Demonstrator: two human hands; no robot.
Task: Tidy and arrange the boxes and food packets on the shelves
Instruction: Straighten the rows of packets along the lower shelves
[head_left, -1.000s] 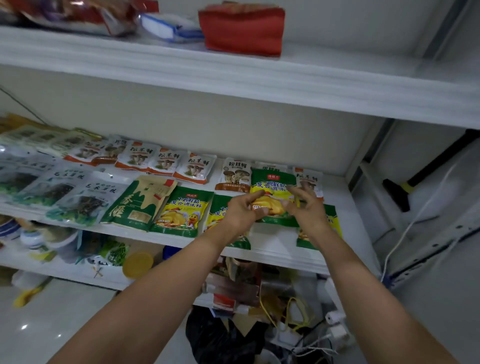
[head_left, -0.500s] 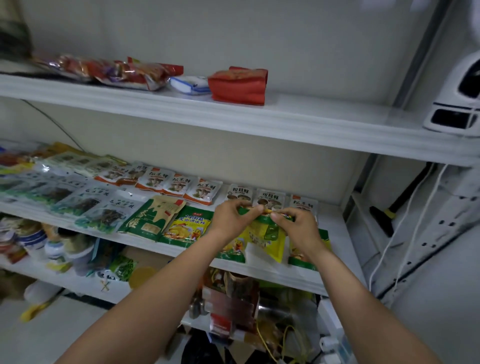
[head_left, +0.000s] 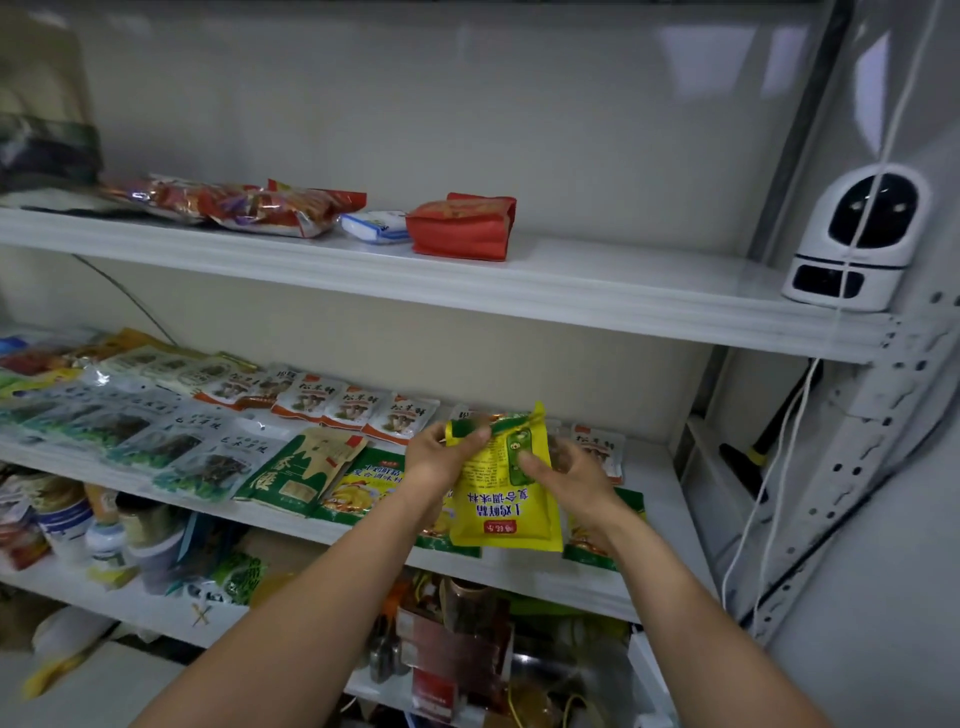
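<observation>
1. Nearest, two bare forearms reach up towards the middle shelf (head_left: 667, 519). The left hand (head_left: 441, 462) and right hand (head_left: 566, 478) meet over its front right part.
2. Both hands hold one yellow packet (head_left: 506, 514) upright over the middle shelf's front edge, its print upside down. Left fingers pinch the green top strip at its left corner. The right hand grips the right side, thumb pressed on the face. Whether the packet's lower edge touches the shelf cannot be told.
3. Below the middle shelf, a lower shelf (head_left: 130, 608) carries jars (head_left: 67, 519) and small containers packed close together.
4. Along the front of the middle shelf lie flat green-and-yellow packets (head_left: 363, 483), with a green tea packet (head_left: 301, 467) just left of them.
5. Along the back of the middle shelf runs a row of white mushroom packets (head_left: 353, 408), overlapping one another.
6. Above the middle shelf, an upper shelf (head_left: 623, 291) bears red snack bags (head_left: 270, 205), a blue-and-white packet (head_left: 374, 226) and a red bag (head_left: 462, 226). A white device (head_left: 857, 239) stands at its right end.
</observation>
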